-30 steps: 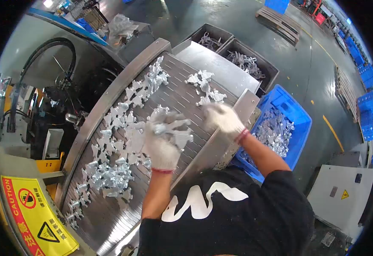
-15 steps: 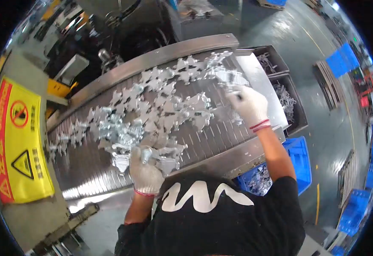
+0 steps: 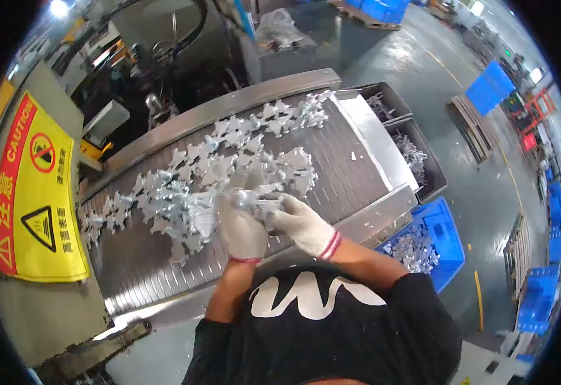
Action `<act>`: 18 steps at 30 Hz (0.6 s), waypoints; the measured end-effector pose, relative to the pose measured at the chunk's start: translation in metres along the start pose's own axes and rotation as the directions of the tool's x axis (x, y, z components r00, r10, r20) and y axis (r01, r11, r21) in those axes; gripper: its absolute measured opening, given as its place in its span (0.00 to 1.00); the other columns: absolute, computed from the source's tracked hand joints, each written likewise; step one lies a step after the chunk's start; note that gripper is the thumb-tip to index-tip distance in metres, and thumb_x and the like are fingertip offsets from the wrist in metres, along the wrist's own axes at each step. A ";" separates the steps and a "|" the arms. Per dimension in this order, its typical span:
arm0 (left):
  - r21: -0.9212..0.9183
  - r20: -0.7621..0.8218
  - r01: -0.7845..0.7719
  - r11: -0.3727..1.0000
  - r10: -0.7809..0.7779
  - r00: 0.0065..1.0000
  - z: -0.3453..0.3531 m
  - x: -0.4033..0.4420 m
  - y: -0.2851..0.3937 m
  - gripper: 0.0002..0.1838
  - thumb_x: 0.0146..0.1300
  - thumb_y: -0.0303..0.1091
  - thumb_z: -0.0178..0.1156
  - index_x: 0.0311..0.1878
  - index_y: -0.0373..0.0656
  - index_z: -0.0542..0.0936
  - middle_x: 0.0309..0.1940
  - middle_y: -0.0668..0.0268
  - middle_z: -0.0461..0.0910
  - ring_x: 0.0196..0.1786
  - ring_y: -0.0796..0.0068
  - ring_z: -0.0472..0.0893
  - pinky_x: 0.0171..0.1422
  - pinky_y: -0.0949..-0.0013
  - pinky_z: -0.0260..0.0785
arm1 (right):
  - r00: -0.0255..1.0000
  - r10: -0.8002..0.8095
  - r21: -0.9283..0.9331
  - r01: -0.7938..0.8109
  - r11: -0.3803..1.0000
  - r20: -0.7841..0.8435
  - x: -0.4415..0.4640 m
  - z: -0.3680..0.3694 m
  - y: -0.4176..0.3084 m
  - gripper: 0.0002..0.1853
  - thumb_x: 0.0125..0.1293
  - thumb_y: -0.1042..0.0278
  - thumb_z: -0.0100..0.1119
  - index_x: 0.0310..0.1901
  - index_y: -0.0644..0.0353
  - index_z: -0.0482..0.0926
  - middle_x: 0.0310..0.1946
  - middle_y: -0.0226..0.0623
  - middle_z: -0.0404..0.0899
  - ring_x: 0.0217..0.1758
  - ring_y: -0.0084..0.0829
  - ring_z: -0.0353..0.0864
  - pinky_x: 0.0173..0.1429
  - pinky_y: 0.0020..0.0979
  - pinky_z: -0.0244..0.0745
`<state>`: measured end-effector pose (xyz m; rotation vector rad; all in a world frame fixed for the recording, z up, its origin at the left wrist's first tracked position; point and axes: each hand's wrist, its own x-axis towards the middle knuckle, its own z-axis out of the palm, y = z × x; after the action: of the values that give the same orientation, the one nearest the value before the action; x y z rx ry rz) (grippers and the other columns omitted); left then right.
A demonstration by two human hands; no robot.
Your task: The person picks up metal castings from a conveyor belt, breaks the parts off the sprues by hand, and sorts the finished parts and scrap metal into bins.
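"First, how many hands are in view, and where?"

"Two, both gloved. The left hand (image 3: 242, 224) and the right hand (image 3: 303, 224) meet above the near edge of the conveyor belt (image 3: 351, 183)."

"State of the fingers?"

"Right: clamped on one end of one metal part (image 3: 258, 201). Left: blurred; the part lies across the palm, but whether those fingers grip it cannot be made out."

"Position of that part?"

"Between the two hands, raised in front of the loose pieces (image 3: 219, 167) on the belt. One small chip (image 3: 353, 155) lies apart from them, towards the right end."

"Count of loose pieces?"

"More than a dozen. They overlap, so an exact figure is not available."

"Containers beside the belt?"

"Three: one upper dark bin (image 3: 400, 101), one lower dark bin (image 3: 435, 165) and one blue crate (image 3: 450, 250). Each holds metal scraps, too jumbled to count. One pale plate (image 3: 383, 144) sits between the belt's right end and the two bins."

"Signs?"

"One yellow warning sign (image 3: 69, 215), left of the belt."
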<state>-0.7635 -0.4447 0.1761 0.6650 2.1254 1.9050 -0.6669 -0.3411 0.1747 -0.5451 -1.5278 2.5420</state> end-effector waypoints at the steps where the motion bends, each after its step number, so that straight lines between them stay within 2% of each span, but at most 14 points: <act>1: -0.638 0.186 0.261 0.725 -0.184 0.965 0.016 0.008 -0.049 0.39 0.83 0.66 0.44 0.77 0.41 0.73 0.65 0.56 0.82 0.63 0.61 0.82 0.70 0.57 0.73 | 0.982 0.030 0.010 -0.028 1.000 -0.188 -0.002 -0.006 0.010 0.19 0.79 0.63 0.64 0.65 0.63 0.80 0.51 0.33 0.84 0.50 0.24 0.83 0.56 0.29 0.80; 4: -0.766 0.525 0.485 0.421 -0.024 0.851 0.042 0.003 -0.052 0.39 0.84 0.67 0.42 0.80 0.44 0.70 0.70 0.59 0.77 0.64 0.65 0.81 0.71 0.61 0.72 | 0.841 -0.116 -0.021 0.124 0.992 -0.529 -0.017 -0.021 0.027 0.18 0.77 0.64 0.68 0.60 0.66 0.82 0.48 0.35 0.87 0.47 0.24 0.86 0.51 0.29 0.83; 6: -0.633 0.521 0.552 0.542 -0.230 0.822 0.059 -0.012 -0.042 0.38 0.83 0.69 0.43 0.74 0.44 0.72 0.65 0.58 0.80 0.70 0.62 0.77 0.74 0.56 0.68 | 0.785 -0.246 -0.090 0.238 0.967 -0.568 -0.027 -0.038 0.019 0.14 0.77 0.66 0.67 0.57 0.66 0.84 0.47 0.34 0.88 0.47 0.23 0.86 0.52 0.28 0.84; 7: -0.345 0.704 0.414 0.843 -0.060 0.708 0.059 -0.021 -0.044 0.35 0.85 0.63 0.44 0.77 0.42 0.68 0.70 0.56 0.78 0.72 0.60 0.75 0.74 0.56 0.69 | 0.747 -0.310 -0.153 0.273 0.950 -0.588 -0.031 -0.045 0.011 0.13 0.77 0.66 0.66 0.55 0.66 0.85 0.46 0.33 0.88 0.46 0.22 0.86 0.51 0.28 0.83; 8: 0.124 0.624 -0.341 0.932 0.194 0.757 0.041 -0.050 -0.023 0.31 0.83 0.52 0.52 0.77 0.39 0.69 0.68 0.55 0.79 0.71 0.57 0.77 0.75 0.56 0.70 | 0.689 -0.396 -0.252 0.306 0.918 -0.607 -0.026 -0.066 0.020 0.12 0.77 0.67 0.65 0.54 0.66 0.86 0.42 0.30 0.88 0.44 0.22 0.85 0.48 0.27 0.82; 9: 0.344 0.849 -0.299 0.890 -0.160 0.503 0.048 -0.037 -0.017 0.29 0.77 0.39 0.59 0.76 0.36 0.73 0.65 0.51 0.81 0.69 0.53 0.80 0.77 0.58 0.69 | 0.679 -0.393 -0.290 0.268 0.919 -0.620 -0.031 -0.074 0.011 0.12 0.76 0.67 0.65 0.54 0.66 0.86 0.41 0.30 0.88 0.42 0.22 0.85 0.47 0.28 0.82; 10: 0.106 0.770 0.263 0.959 -0.247 0.589 0.019 -0.056 -0.010 0.25 0.70 0.34 0.63 0.69 0.33 0.79 0.60 0.48 0.83 0.65 0.47 0.82 0.74 0.56 0.73 | 0.667 -0.386 -0.320 0.228 0.920 -0.637 -0.039 -0.078 -0.001 0.13 0.75 0.67 0.66 0.53 0.65 0.87 0.39 0.30 0.88 0.40 0.22 0.85 0.46 0.28 0.82; 11: 0.100 0.787 -0.084 0.991 -0.027 0.616 0.005 -0.047 -0.005 0.24 0.65 0.36 0.70 0.62 0.36 0.82 0.59 0.48 0.82 0.65 0.44 0.80 0.71 0.50 0.73 | 0.699 -0.491 -0.604 0.105 0.790 -0.521 -0.056 -0.077 -0.022 0.13 0.72 0.64 0.68 0.52 0.62 0.87 0.36 0.35 0.89 0.36 0.24 0.85 0.45 0.31 0.82; 12: 0.213 0.673 -0.431 0.877 0.188 0.715 -0.006 -0.039 0.007 0.26 0.61 0.39 0.74 0.60 0.37 0.82 0.59 0.50 0.82 0.66 0.44 0.80 0.71 0.48 0.71 | 0.760 -0.488 -0.714 0.046 0.698 -0.429 -0.062 -0.085 -0.025 0.13 0.71 0.62 0.69 0.51 0.61 0.88 0.36 0.39 0.88 0.36 0.28 0.86 0.45 0.33 0.82; 13: 0.361 0.564 -0.682 0.636 0.433 0.703 -0.014 -0.033 0.015 0.29 0.56 0.42 0.78 0.59 0.39 0.83 0.59 0.51 0.82 0.66 0.45 0.79 0.70 0.45 0.70 | 0.819 -0.461 -0.807 -0.003 0.590 -0.340 -0.068 -0.092 -0.024 0.13 0.70 0.60 0.70 0.50 0.59 0.88 0.35 0.43 0.88 0.35 0.31 0.87 0.45 0.35 0.82; 14: 0.460 0.471 -0.640 0.616 0.441 0.764 -0.013 -0.025 0.006 0.34 0.50 0.45 0.82 0.59 0.41 0.83 0.61 0.53 0.82 0.68 0.46 0.77 0.73 0.44 0.67 | 0.874 -0.426 -0.804 0.073 0.590 -0.233 -0.073 -0.094 -0.023 0.13 0.66 0.60 0.72 0.46 0.59 0.88 0.33 0.41 0.88 0.37 0.33 0.89 0.46 0.35 0.83; 16: 0.367 0.563 -0.764 0.531 0.527 0.637 -0.016 -0.002 -0.003 0.36 0.50 0.46 0.82 0.62 0.42 0.83 0.62 0.53 0.81 0.70 0.43 0.75 0.75 0.41 0.63 | 0.915 -0.403 -0.886 0.161 0.436 -0.032 -0.075 -0.086 -0.024 0.14 0.66 0.59 0.73 0.47 0.60 0.87 0.35 0.44 0.88 0.40 0.41 0.90 0.48 0.39 0.83; 17: 0.403 0.661 -0.738 0.542 0.385 0.644 -0.015 0.004 -0.015 0.37 0.51 0.47 0.82 0.64 0.42 0.83 0.59 0.51 0.84 0.66 0.45 0.80 0.71 0.45 0.70 | 0.908 -0.417 -0.857 0.237 0.457 0.028 -0.070 -0.083 -0.020 0.16 0.67 0.57 0.74 0.47 0.60 0.87 0.38 0.48 0.88 0.44 0.46 0.90 0.50 0.42 0.83; 18: 0.373 0.762 -0.590 0.716 0.126 0.636 -0.017 0.011 -0.012 0.35 0.52 0.46 0.80 0.63 0.42 0.84 0.56 0.50 0.86 0.62 0.47 0.84 0.67 0.48 0.74 | 0.873 -0.485 -0.874 0.265 0.408 0.038 -0.062 -0.079 -0.013 0.16 0.67 0.56 0.74 0.48 0.60 0.87 0.39 0.48 0.88 0.45 0.47 0.90 0.50 0.42 0.84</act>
<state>-0.7824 -0.4553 0.1680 1.7708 2.0890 0.7525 -0.5809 -0.2874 0.1671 -0.4478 -2.4224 1.1537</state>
